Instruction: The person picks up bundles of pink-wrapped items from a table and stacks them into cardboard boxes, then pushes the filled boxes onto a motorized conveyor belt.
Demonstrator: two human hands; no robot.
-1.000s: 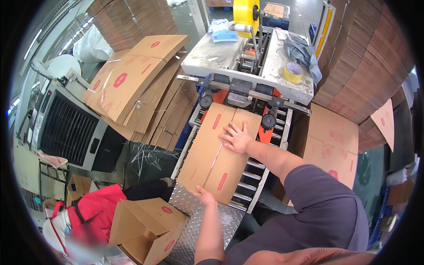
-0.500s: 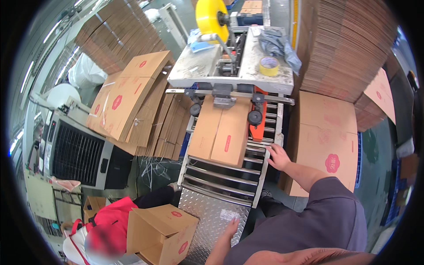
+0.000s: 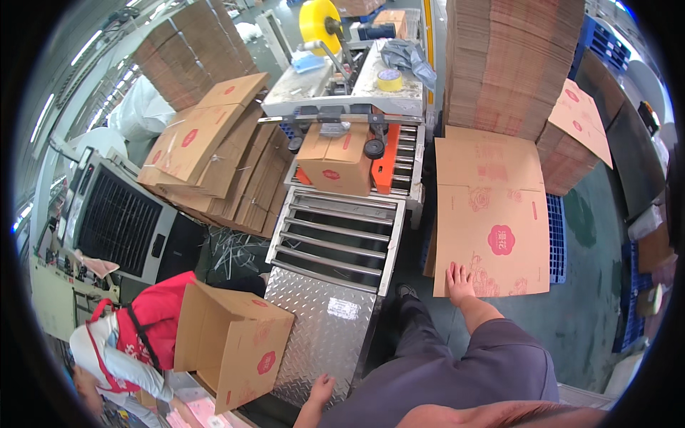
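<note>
My right hand (image 3: 462, 281) lies with fingers spread on the near edge of a flat, folded carton (image 3: 471, 214) with a red emblem, on top of a stack at the right. My left hand (image 3: 322, 389) hangs near the edge of the metal tread plate (image 3: 325, 314), its fingers loosely curled with nothing visible in them. Ahead, a closed carton (image 3: 334, 167) sits under the tape head of the carton-sealing machine (image 3: 389, 100), between its side guides. An open-topped carton (image 3: 250, 349) stands tilted at the left edge of the tread plate.
A co-worker in a red apron (image 3: 160, 321) bends beside the open carton, a hand near pink packages (image 3: 193, 410). Bare rollers (image 3: 332, 239) lead to the sealer. Folded cartons (image 3: 203, 135) lean at the left; a tall cardboard stack (image 3: 510, 64) rises behind the right one.
My right hand has left the roller conveyor's side rail and now rests on the folded carton at the right. The closed carton has moved farther into the sealer. The view has shifted right.
</note>
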